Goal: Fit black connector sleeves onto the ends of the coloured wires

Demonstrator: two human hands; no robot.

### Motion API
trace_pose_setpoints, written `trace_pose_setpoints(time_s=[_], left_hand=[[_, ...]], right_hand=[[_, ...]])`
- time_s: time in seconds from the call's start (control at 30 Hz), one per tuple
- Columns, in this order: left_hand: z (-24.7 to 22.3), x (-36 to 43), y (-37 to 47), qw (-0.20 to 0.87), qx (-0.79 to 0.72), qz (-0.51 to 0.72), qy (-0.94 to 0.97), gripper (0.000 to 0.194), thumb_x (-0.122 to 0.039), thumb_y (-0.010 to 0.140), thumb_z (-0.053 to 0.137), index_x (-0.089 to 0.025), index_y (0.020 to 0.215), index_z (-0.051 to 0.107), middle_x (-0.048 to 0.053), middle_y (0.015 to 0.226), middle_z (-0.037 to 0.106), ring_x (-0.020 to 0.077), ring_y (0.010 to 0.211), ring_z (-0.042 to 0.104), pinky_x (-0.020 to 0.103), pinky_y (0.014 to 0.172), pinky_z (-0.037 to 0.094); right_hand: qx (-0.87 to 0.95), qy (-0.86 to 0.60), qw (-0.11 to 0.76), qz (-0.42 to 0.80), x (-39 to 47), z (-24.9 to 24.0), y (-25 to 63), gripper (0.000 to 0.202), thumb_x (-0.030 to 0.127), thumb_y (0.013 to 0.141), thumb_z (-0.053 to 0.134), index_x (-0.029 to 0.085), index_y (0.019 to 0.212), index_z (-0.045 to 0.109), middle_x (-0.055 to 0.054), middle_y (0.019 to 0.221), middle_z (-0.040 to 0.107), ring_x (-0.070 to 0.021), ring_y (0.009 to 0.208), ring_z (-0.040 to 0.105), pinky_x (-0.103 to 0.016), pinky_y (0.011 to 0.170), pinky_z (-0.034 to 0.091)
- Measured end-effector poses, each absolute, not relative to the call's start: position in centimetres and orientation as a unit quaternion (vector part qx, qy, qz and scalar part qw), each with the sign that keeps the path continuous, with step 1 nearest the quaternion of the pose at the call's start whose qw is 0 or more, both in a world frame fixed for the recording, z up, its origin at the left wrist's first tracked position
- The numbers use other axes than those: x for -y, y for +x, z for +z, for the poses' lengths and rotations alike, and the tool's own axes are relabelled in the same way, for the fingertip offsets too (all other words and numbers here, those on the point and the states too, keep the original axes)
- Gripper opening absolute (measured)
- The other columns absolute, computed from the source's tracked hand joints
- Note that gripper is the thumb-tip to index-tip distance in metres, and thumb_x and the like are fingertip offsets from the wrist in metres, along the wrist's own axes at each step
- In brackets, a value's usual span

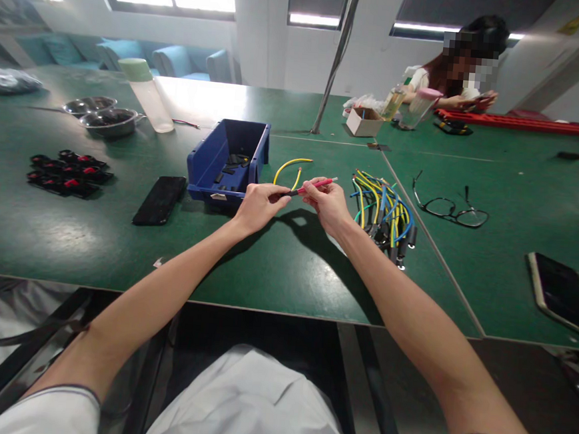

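Above the green table, my left hand [261,208] pinches the dark end of a thin red piece [318,184]. My right hand [328,205] grips its red part from the other side, and a pale tip sticks out past the fingers. I cannot make out its exact kind. Just behind the hands lies a curved yellow wire [294,162]. A blue bin [200,176] with small black pieces in it stands beside my left hand. To the right of my right hand is a bundle of yellow, blue and green wires [383,208] with black sleeves and metal lugs.
A black phone [159,201] and several black-and-red parts [69,174] lie left. Metal bowls [109,122] and a bottle [148,95] stand behind. Eyeglasses [450,209] and another phone [561,292] lie right. A pole [334,67] rises mid-table; a person [451,76] sits across.
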State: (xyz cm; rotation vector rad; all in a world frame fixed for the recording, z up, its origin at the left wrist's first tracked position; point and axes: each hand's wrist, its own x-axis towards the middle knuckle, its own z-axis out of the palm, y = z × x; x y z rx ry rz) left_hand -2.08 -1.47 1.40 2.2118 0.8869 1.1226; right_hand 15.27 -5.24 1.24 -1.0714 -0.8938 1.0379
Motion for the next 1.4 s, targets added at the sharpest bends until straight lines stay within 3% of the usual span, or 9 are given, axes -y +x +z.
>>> trace_pose_setpoints(time_s=[0.3, 0.93, 1.4], left_hand=[[1.32, 1.18, -2.22, 0.238, -0.298, 0.419, 0.824, 0.021, -0.028, 0.081, 0.067, -0.019, 0.099, 0.076, 0.005, 0.086, 0.074, 0.0151, 0.069, 0.066, 0.027, 0.065, 0.050], [1.10, 1.52, -1.82, 0.266, -0.302, 0.459, 0.792, 0.025, -0.025, 0.075, 0.070, -0.016, 0.099, 0.074, 0.004, 0.084, 0.074, 0.0147, 0.068, 0.067, 0.027, 0.069, 0.055], [1.22, 1.54, -2.10, 0.239, -0.305, 0.457, 0.801, 0.025, -0.033, 0.079, 0.069, -0.019, 0.099, 0.076, 0.005, 0.081, 0.074, 0.0138, 0.062, 0.062, 0.026, 0.061, 0.049]], right_hand=[[0.391, -0.493, 0.633, 0.451, 5.24, 1.13, 15.26, 0.038, 0.048, 0.059, 0.082, 0.019, 0.074, 0.063, 0.000, 0.074, 0.067, -0.0123, 0.073, 0.064, -0.022, 0.064, 0.047], [0.365, -0.441, 0.657, 0.490, 5.13, 1.50, 15.40, 0.042, 0.047, 0.054, 0.086, 0.021, 0.074, 0.059, 0.001, 0.073, 0.065, -0.0109, 0.068, 0.062, -0.022, 0.062, 0.051], [0.367, -0.436, 0.653, 0.499, 5.23, 1.47, 15.47, 0.039, 0.043, 0.056, 0.085, 0.021, 0.073, 0.059, 0.002, 0.074, 0.064, -0.0095, 0.070, 0.062, -0.021, 0.065, 0.051]])
